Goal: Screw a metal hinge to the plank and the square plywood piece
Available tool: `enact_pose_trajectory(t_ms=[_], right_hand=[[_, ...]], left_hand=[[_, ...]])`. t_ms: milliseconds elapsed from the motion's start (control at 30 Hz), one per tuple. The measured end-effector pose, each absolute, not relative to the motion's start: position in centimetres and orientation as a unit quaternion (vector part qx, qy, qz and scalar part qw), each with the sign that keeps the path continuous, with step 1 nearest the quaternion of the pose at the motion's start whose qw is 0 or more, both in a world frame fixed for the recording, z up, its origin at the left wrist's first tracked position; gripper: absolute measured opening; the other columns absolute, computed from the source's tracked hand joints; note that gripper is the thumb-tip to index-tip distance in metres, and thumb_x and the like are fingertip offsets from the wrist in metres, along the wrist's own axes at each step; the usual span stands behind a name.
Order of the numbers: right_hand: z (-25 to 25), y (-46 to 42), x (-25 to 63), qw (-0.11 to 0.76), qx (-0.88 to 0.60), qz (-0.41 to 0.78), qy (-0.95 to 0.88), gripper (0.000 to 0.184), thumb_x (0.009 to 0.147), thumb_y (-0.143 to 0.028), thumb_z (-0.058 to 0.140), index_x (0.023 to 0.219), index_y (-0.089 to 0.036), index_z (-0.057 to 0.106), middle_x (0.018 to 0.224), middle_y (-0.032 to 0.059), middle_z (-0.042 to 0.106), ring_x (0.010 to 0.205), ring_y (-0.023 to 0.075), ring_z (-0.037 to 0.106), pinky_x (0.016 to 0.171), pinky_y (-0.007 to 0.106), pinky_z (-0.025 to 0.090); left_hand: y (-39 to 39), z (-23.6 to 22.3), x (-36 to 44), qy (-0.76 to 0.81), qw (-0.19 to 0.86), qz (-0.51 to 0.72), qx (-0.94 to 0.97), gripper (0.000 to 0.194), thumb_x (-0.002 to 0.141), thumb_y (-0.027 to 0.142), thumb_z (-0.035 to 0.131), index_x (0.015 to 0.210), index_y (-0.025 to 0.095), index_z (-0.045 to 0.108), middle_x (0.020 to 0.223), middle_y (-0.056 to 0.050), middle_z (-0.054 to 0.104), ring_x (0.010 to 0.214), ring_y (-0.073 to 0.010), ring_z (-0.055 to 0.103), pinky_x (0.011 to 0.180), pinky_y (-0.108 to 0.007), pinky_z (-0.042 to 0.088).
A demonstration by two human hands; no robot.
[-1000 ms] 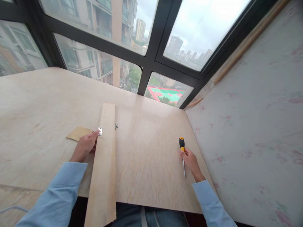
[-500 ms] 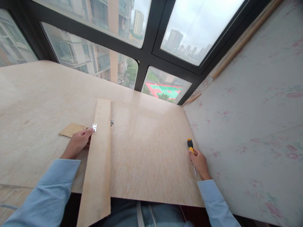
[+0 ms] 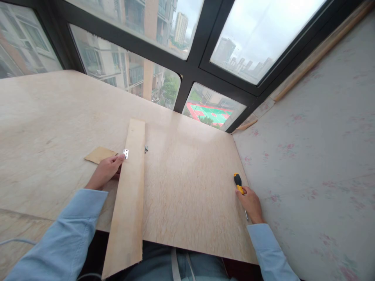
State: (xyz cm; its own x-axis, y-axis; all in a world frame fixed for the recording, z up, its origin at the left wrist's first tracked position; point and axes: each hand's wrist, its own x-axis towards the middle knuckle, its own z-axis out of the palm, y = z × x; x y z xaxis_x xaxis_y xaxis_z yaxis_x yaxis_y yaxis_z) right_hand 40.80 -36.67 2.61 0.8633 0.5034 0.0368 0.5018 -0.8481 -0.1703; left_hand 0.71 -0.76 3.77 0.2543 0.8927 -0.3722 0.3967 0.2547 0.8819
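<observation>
- Our pale counter [image 3: 187,168] bears a long board [image 3: 131,199], its near end overhanging.
- Our right hand [image 3: 251,203] grips a screwdriver [image 3: 238,180].
- Well apart, our left hand [image 3: 106,170] pinches a metal plate [image 3: 126,153] at the board's left edge.
- We have screws [image 3: 146,149] beside the board's right edge.
</observation>
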Motion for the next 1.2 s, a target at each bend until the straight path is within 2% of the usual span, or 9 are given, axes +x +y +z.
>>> enact_pose_trajectory(t_ms=[167, 300, 533, 633, 800, 933, 1000, 1100, 1200], right_hand=[[2.5, -37.3, 41.5, 0.035, -0.956, 0.041, -0.288, 0.057, 0.08, -0.046, 0.044, 0.121, -0.01, 0.057, 0.108, 0.0178, 0.065, 0.103, 0.0309, 0.061, 0.08, 0.037, 0.046], [2.9, -37.4, 41.4, 0.007, -0.949, 0.058, -0.309, 0.06, 0.079, -0.051, 0.044, 0.123, -0.012, 0.056, 0.111, 0.0192, 0.064, 0.109, 0.0345, 0.059, 0.083, 0.041, 0.047], [4.9, -32.7, 37.3, 0.088, -0.911, 0.011, -0.402, 0.072, 0.077, -0.056, 0.046, 0.128, -0.006, 0.051, 0.13, 0.0231, 0.053, 0.123, 0.0346, 0.051, 0.102, 0.046, 0.04], [6.1, -28.7, 33.9, 0.168, -0.872, 0.011, -0.46, 0.063, 0.078, -0.055, 0.049, 0.124, -0.012, 0.054, 0.128, 0.0197, 0.055, 0.12, 0.0332, 0.053, 0.101, 0.049, 0.042], [7.3, -21.7, 27.1, 0.284, -0.762, 0.08, -0.577, 0.046, 0.084, -0.046, 0.054, 0.121, -0.02, 0.056, 0.127, 0.014, 0.056, 0.118, 0.0298, 0.054, 0.087, 0.046, 0.052], [7.6, -16.2, 21.8, 0.339, -0.668, 0.122, -0.651, 0.035, 0.084, -0.036, 0.058, 0.116, -0.021, 0.06, 0.127, 0.013, 0.056, 0.117, 0.0263, 0.054, 0.079, 0.037, 0.055], [7.4, -13.4, 19.6, 0.365, -0.631, 0.151, -0.668, 0.029, 0.085, -0.032, 0.058, 0.111, -0.021, 0.062, 0.116, 0.0112, 0.061, 0.103, 0.0219, 0.06, 0.072, 0.032, 0.055], [6.7, -9.1, 17.0, 0.37, -0.611, 0.179, -0.676, 0.019, 0.086, -0.031, 0.058, 0.098, -0.018, 0.065, 0.098, 0.0082, 0.066, 0.079, 0.0157, 0.063, 0.066, 0.027, 0.051], [6.1, -5.6, 15.0, 0.307, -0.634, 0.158, -0.692, 0.018, 0.088, -0.033, 0.056, 0.085, -0.017, 0.065, 0.087, 0.0054, 0.066, 0.075, 0.0147, 0.06, 0.07, 0.027, 0.046]], left_hand=[[-0.7, 3.5, 0.4, 0.544, 0.593, 0.246, 0.541, 0.047, 0.069, 0.058, 0.063, 0.087, 0.014, 0.062, 0.063, -0.001, 0.063, 0.057, -0.0187, 0.062, 0.048, -0.027, 0.051], [-0.7, 3.4, 0.3, 0.539, 0.606, 0.248, 0.53, 0.049, 0.063, 0.06, 0.066, 0.082, 0.015, 0.06, 0.063, -0.001, 0.063, 0.056, -0.0182, 0.061, 0.047, -0.027, 0.05], [-0.6, 2.7, 0.0, 0.525, 0.598, 0.246, 0.554, 0.053, 0.059, 0.06, 0.067, 0.084, 0.014, 0.063, 0.065, -0.001, 0.063, 0.058, -0.0186, 0.061, 0.048, -0.026, 0.046], [-0.5, 2.2, 0.0, 0.532, 0.548, 0.26, 0.592, 0.049, 0.061, 0.058, 0.066, 0.082, 0.013, 0.065, 0.065, -0.002, 0.063, 0.059, -0.0177, 0.059, 0.05, -0.025, 0.043], [-0.2, 1.2, 0.2, 0.547, 0.452, 0.28, 0.647, 0.044, 0.068, 0.056, 0.058, 0.075, 0.013, 0.069, 0.071, -0.006, 0.068, 0.07, -0.02, 0.061, 0.056, -0.025, 0.04], [0.0, 0.5, 0.3, 0.552, 0.447, 0.286, 0.643, 0.041, 0.068, 0.054, 0.06, 0.073, 0.013, 0.069, 0.07, -0.006, 0.067, 0.068, -0.0197, 0.061, 0.055, -0.025, 0.039], [0.0, 0.3, 0.3, 0.543, 0.469, 0.292, 0.633, 0.042, 0.067, 0.053, 0.062, 0.073, 0.013, 0.068, 0.068, -0.006, 0.066, 0.064, -0.0185, 0.059, 0.052, -0.024, 0.039], [-0.2, 0.4, 0.2, 0.52, 0.519, 0.294, 0.612, 0.042, 0.063, 0.051, 0.067, 0.074, 0.011, 0.067, 0.062, -0.004, 0.062, 0.056, -0.0156, 0.055, 0.048, -0.023, 0.037], [-0.4, 0.5, 0.1, 0.507, 0.542, 0.298, 0.6, 0.038, 0.062, 0.048, 0.067, 0.072, 0.011, 0.064, 0.052, 0.001, 0.052, 0.047, -0.0116, 0.047, 0.043, -0.022, 0.034]])
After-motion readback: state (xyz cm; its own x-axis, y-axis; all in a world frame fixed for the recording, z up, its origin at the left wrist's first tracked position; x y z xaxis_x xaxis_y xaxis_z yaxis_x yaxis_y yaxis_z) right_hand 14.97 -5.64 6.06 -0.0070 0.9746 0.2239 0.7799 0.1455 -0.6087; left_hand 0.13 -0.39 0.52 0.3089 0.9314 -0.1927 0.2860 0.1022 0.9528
